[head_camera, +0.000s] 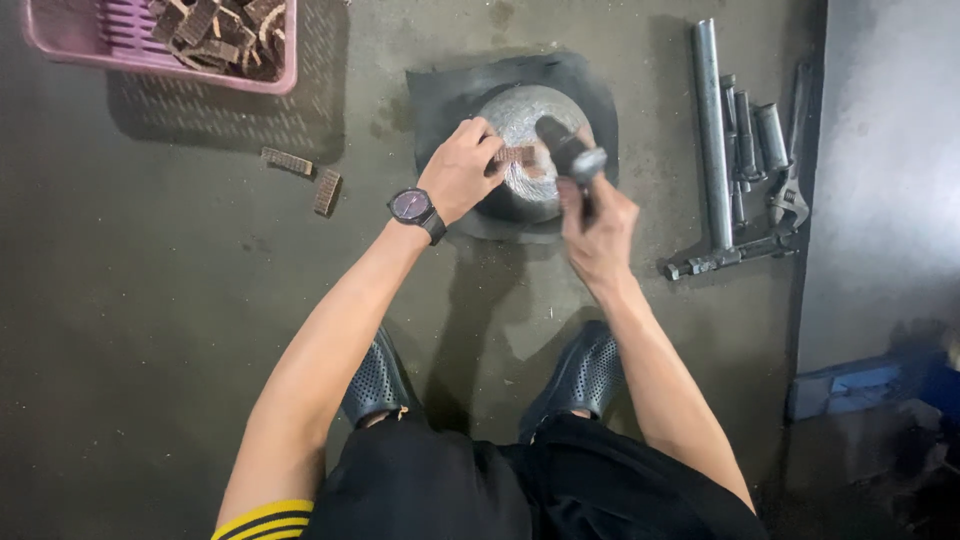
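I squat over a round metal block (530, 115) that sits on a dark rubber mat (580, 80) on the floor. My left hand (460, 170), with a dark wristwatch, pinches a small brown ribbed piece (517, 155) flat on top of the block. In my right hand (598, 225) I grip a hammer (570, 150) by its handle; its dark head hovers just above the block, right of the piece.
A pink plastic basket (70, 40) of several brown ribbed pieces stands at the top left. Two loose brown pieces (305, 175) lie on the floor near it. Steel pipes and an adjustable wrench (745, 150) lie at the right beside a grey wall. My dark shoes (585, 375) are below.
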